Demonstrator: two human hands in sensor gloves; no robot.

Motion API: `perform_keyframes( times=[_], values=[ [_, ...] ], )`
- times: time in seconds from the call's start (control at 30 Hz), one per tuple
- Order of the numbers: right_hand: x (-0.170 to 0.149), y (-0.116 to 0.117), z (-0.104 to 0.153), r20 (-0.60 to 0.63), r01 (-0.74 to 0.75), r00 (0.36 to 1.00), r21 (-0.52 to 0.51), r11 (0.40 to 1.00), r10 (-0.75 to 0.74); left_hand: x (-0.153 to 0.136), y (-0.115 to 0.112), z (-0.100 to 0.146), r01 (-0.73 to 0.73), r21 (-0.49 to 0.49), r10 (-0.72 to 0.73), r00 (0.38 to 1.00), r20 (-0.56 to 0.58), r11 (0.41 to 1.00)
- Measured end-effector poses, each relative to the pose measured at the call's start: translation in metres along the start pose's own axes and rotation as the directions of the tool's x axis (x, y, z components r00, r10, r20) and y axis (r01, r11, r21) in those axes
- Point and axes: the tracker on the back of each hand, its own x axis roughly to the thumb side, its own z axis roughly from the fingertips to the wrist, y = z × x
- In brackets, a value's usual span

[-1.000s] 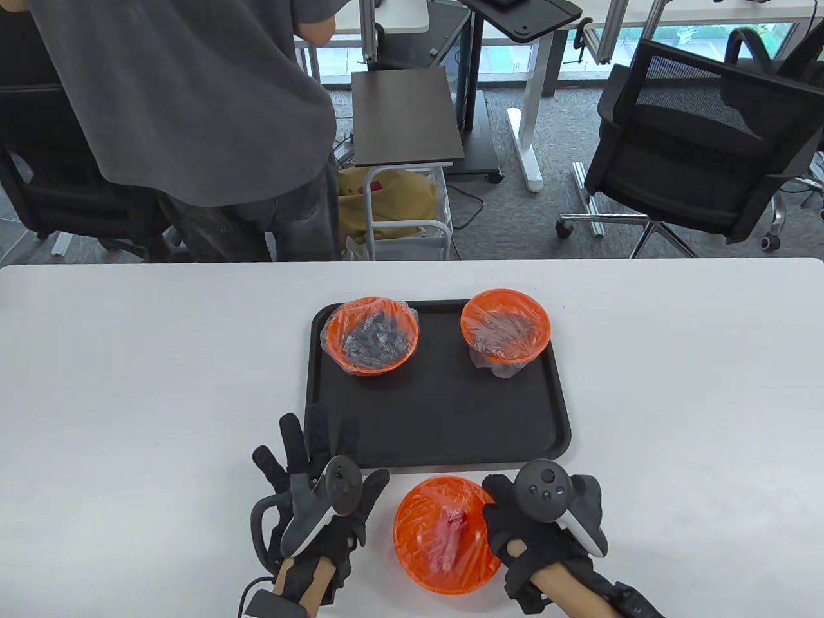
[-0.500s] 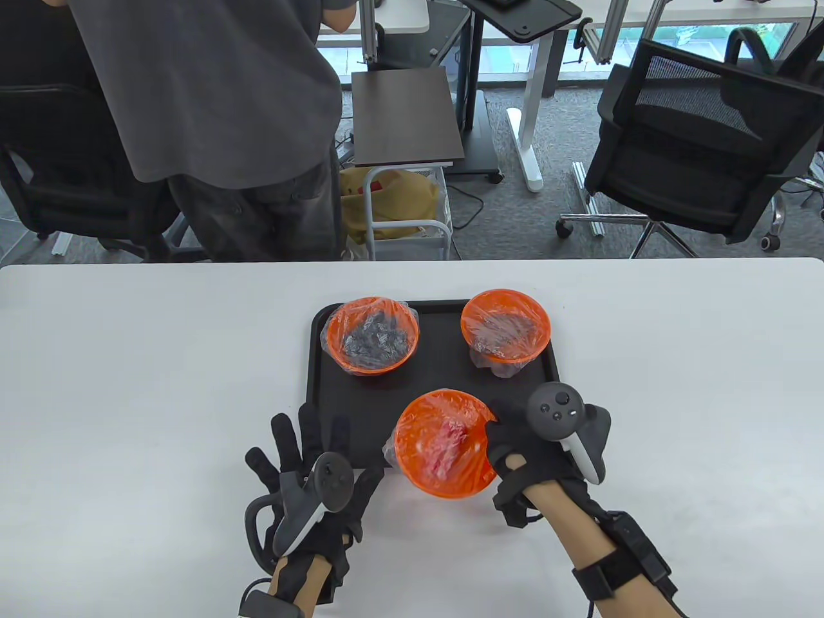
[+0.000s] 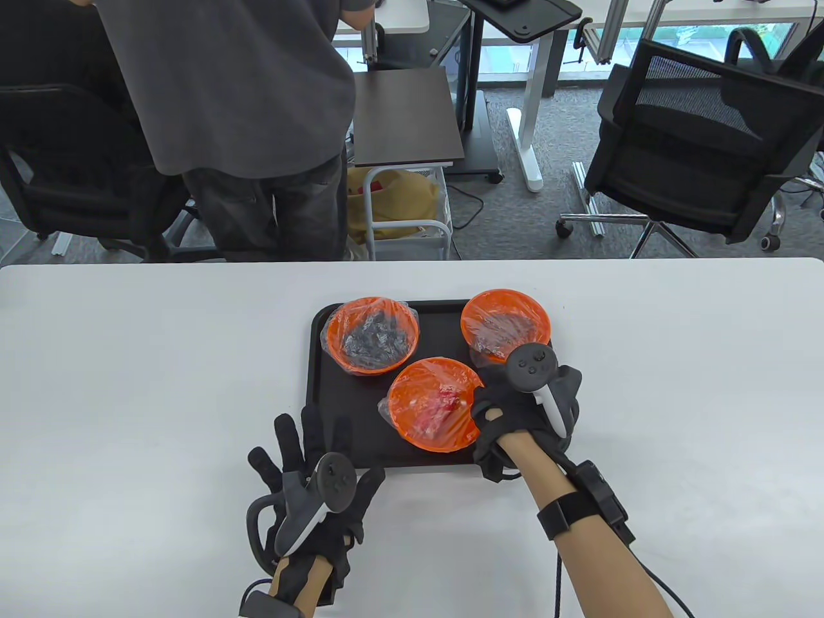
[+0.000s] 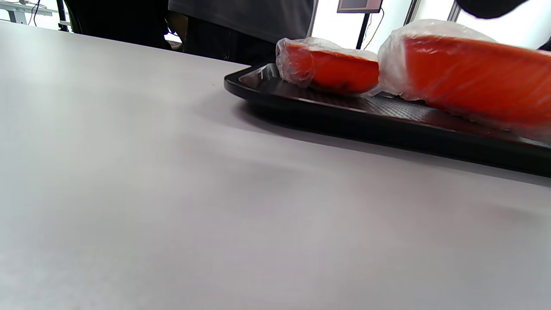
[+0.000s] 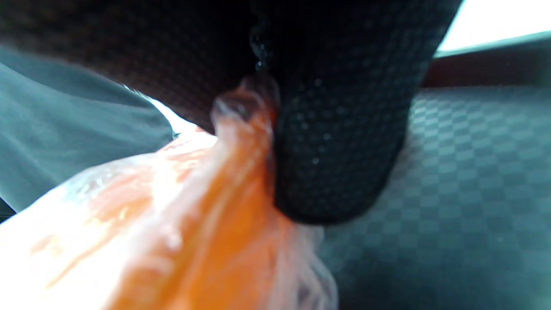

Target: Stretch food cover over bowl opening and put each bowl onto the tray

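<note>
Three orange bowls, each under a clear plastic cover, are over the black tray (image 3: 335, 412). The one with dark contents (image 3: 372, 335) sits at the back left and another (image 3: 506, 325) at the back right. My right hand (image 3: 492, 412) grips the right rim of the third bowl (image 3: 428, 402), which has red contents, at the tray's front middle. I cannot tell whether it touches the tray. In the right wrist view a gloved finger (image 5: 335, 137) presses on the covered rim (image 5: 181, 224). My left hand (image 3: 309, 460) lies open on the table, fingers spread, at the tray's front left corner.
The white table (image 3: 129, 386) stretches wide on both sides of the tray. A person in a grey shirt (image 3: 244, 96) stands beyond the far edge at the left. A black office chair (image 3: 695, 148) and a small cart (image 3: 405, 206) stand behind the table.
My right hand has carried the red-filled bowl from the table in front of the tray forward onto the tray's front middle. The left hand has stayed put. The person behind has shifted right.
</note>
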Motion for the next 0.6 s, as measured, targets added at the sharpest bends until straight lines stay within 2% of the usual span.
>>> perform_keyframes(
  times=[0.23, 0.6],
  values=[
    [-0.009, 0.01, -0.005, -0.035, 0.0, 0.999, 0.006, 1.0, 0.0, 0.0, 0.0, 0.0, -0.014, -0.018, 0.014, 1.0, -0.002, 1.0],
    [-0.017, 0.008, -0.004, -0.093, 0.084, 0.993, 0.06, 0.995, -0.078, 0.0, -0.001, 0.0, -0.036, -0.062, 0.035, 0.999, -0.008, 0.997]
  ],
)
